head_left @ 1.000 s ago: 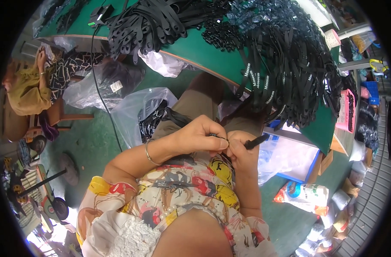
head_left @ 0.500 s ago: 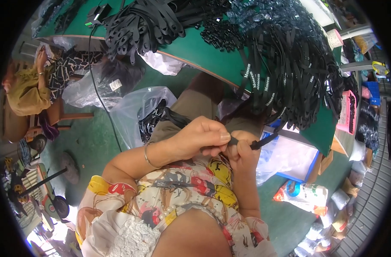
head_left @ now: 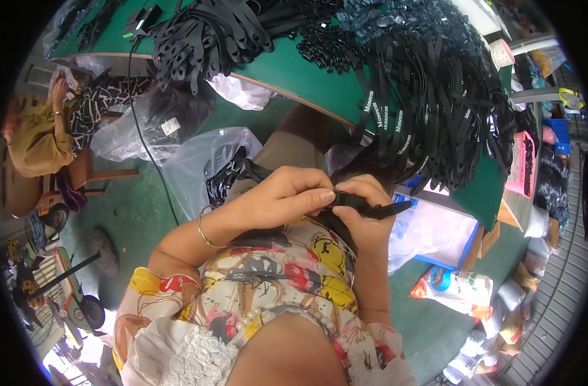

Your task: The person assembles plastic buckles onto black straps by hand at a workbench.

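Where both grips pinch: one black strap (head_left: 364, 206) between left hand (head_left: 284, 196) and right hand (head_left: 364, 212) (one bangle (head_left: 204, 230)).

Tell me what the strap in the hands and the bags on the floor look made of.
Strap: likely woven synthetic webbing, matte black; it lies flat and bends softly between both hands. Clear bags: thin plastic film, probably polythene; glossy, crinkled and see-through. Bangle on the left wrist: looks like thin polished metal, from its silvery glint.
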Demonstrator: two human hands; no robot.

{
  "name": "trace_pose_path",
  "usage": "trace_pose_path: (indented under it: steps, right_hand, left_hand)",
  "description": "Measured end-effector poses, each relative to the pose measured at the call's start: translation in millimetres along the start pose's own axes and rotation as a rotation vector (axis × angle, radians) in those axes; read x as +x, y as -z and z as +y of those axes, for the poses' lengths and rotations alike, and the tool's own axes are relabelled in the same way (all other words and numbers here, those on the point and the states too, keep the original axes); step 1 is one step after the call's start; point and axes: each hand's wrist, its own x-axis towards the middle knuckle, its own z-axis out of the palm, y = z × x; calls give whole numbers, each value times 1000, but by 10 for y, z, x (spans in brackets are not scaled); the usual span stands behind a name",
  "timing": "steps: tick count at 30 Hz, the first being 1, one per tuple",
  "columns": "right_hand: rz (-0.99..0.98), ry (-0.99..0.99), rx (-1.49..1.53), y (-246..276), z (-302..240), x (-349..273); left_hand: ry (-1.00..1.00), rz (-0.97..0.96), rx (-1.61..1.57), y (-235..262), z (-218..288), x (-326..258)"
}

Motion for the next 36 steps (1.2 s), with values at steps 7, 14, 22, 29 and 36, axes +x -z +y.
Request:
trace_pose_path:
  steps: [7,14,22,29,36]
  right_hand:
    - [39,52,56,-43,79,-29]
    - [188,-78,-16,-50,114,-89]
    - [68,-11,-469,-60,4,5]
    - [-19,-134,-583,-104,-74,4]
    - [-35,-197,-65,7,23,-116]
  left_hand:
    - [47,-100,-325,50,-112,26]
    - [85,121,-976,-25,-242,88]
    - [-111,237,-699,-74,-98,173]
    - [-193,113,53,-141,-101,105]
    - [-143,109,-183,-133,-88,71]
